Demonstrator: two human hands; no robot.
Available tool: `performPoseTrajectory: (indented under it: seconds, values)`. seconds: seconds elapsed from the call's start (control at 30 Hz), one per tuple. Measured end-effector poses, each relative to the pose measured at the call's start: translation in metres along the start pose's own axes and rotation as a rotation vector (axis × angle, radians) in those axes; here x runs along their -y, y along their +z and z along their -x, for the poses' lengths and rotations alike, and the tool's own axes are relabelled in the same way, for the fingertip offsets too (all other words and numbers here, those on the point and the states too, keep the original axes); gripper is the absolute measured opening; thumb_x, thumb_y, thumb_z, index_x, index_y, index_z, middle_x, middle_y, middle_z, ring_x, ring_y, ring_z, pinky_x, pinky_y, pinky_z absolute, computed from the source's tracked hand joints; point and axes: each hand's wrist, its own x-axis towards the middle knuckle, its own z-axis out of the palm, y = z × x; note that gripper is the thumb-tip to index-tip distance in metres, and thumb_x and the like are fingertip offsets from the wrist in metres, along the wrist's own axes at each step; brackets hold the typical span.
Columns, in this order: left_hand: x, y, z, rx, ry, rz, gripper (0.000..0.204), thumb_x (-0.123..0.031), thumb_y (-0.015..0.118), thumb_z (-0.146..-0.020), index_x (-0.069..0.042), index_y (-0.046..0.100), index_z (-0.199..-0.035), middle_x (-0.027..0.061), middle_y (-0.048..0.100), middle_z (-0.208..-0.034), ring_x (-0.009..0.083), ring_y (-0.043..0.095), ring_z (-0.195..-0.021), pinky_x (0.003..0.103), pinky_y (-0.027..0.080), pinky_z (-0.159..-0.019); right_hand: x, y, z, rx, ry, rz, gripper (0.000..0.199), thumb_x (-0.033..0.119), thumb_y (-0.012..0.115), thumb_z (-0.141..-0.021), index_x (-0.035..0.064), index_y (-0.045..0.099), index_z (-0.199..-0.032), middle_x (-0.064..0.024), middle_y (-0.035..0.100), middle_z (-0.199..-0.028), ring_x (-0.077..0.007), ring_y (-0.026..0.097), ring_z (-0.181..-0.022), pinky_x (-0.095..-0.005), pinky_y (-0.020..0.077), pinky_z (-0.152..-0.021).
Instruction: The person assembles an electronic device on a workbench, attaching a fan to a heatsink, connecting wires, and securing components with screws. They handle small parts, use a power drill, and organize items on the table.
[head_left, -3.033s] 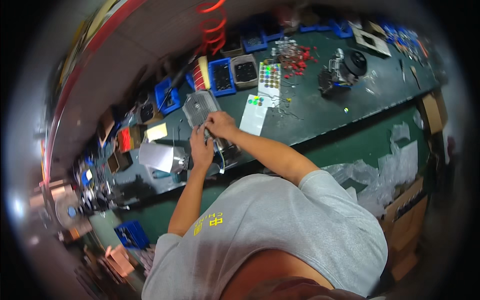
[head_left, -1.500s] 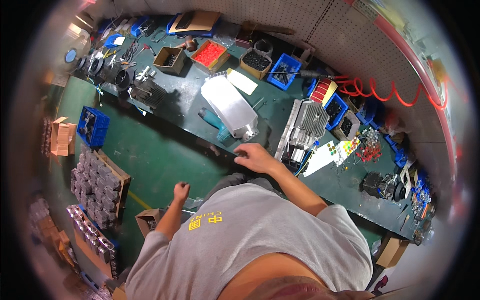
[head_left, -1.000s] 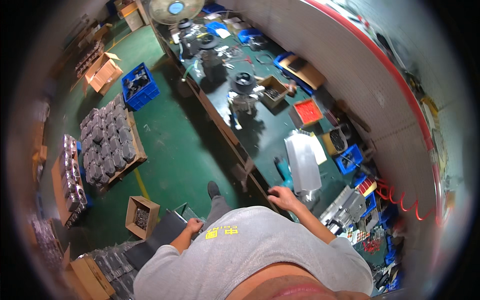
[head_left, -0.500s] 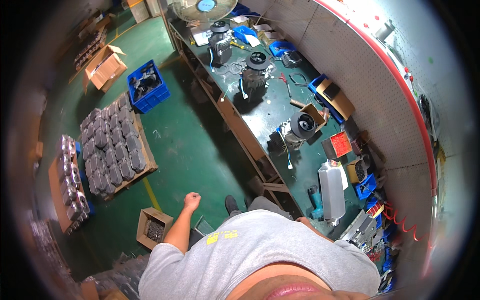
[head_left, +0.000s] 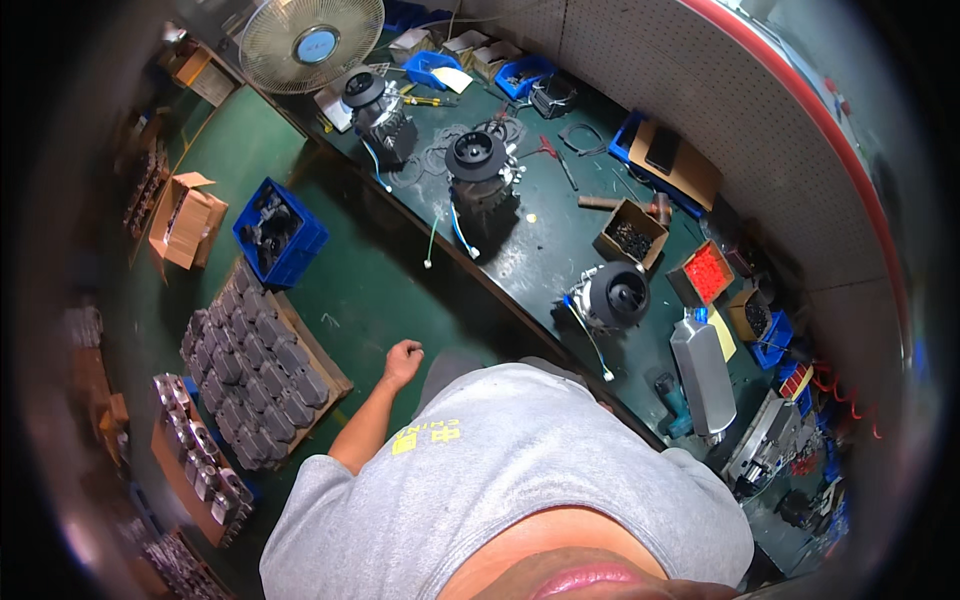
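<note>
My left hand (head_left: 404,360) hangs over the green floor beside the bench, its fingers curled in; whatever they may hold is hidden. Of my right arm only a sliver of skin shows at the bench edge, and its fingers are out of sight behind my shirt. On the dark green bench (head_left: 530,260), nearest to me, is a motor unit with a black fan wheel (head_left: 617,296) and loose wires. Farther along stand two similar units, a middle one (head_left: 477,155) and a far one (head_left: 367,90). A silver metal housing (head_left: 703,375) lies at the right, beside a teal power drill (head_left: 676,405).
Grey castings (head_left: 250,370) cover a pallet on the left, near a blue crate (head_left: 282,245) and an open carton (head_left: 185,225). A fan (head_left: 315,45) stands at the bench's far end. A hammer (head_left: 640,205), a box of red parts (head_left: 703,272) and a screw box (head_left: 632,235) line the back.
My view has turned and shifted forward along the bench, so the units appear nearer. My left hand stays curled at my side. The small carton of parts by my left arm has dropped from view.
</note>
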Motion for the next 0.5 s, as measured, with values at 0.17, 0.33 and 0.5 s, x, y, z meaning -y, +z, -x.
performPoseTrajectory:
  seconds: [0.17, 0.33, 0.5]
  values:
    - [-0.022, -0.05, -0.08, -0.191, 0.04, 0.064, 0.026, -0.018, 0.067, -0.086, -0.003, 0.074, -0.107, 0.0141, 0.074, -0.09, 0.0239, 0.072, -0.085, 0.036, 0.056, -0.082, 0.068, -0.003, -0.016, -0.007, -0.006, -0.083, 0.029, 0.026, 0.07, -0.083, 0.0018, 0.073, -0.099, -0.0203, 0.074, -0.097, -0.0364, 0.07, -0.096, -0.0461, 0.0562, -0.083]
    - [-0.06, -0.064, -0.18, -0.153, 0.151, 0.08, 0.022, -0.016, 0.066, -0.088, -0.004, 0.074, -0.105, 0.0143, 0.074, -0.087, 0.0238, 0.072, -0.081, 0.036, 0.056, -0.079, 0.126, -0.011, -0.027, -0.042, 0.043, -0.158, 0.028, 0.027, 0.071, -0.083, 0.0026, 0.073, -0.098, -0.0192, 0.073, -0.096, -0.034, 0.07, -0.094, -0.0452, 0.056, -0.082]
    - [-0.101, -0.077, -0.261, -0.014, 0.21, 0.138, 0.023, -0.018, 0.065, -0.089, -0.005, 0.073, -0.106, 0.0151, 0.074, -0.09, 0.0282, 0.073, -0.086, 0.039, 0.057, -0.08, 0.173, -0.014, -0.018, -0.084, 0.126, -0.241, 0.027, 0.027, 0.072, -0.083, 0.0035, 0.073, -0.096, -0.018, 0.073, -0.094, -0.0316, 0.069, -0.092, -0.0444, 0.0558, -0.081]
